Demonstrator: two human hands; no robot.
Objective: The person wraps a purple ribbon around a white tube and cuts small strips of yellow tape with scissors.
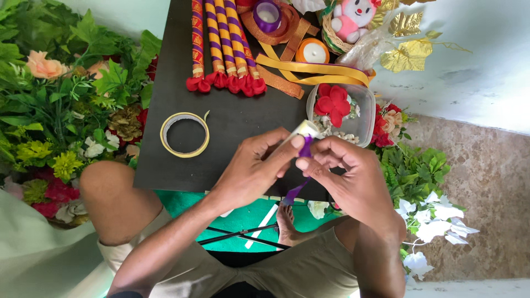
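Your left hand is closed around a white stick, just above the near edge of the black board. Your right hand pinches purple ribbon against it, the tail hanging down. A tape roll lies left, near 5 wrapped sticks.

A black worktop carries a ring of yellow tape toward nine o'clock. At twelve lie five wrapped sticks (red and gold, purple and yellow) ending in red tassels. Beside them sit a purple ribbon spool, an orange spool and loose gold ribbon. A clear tub holds red flowers at two o'clock. A plush toy sits in a basket at one o'clock; green foliage fills nine.
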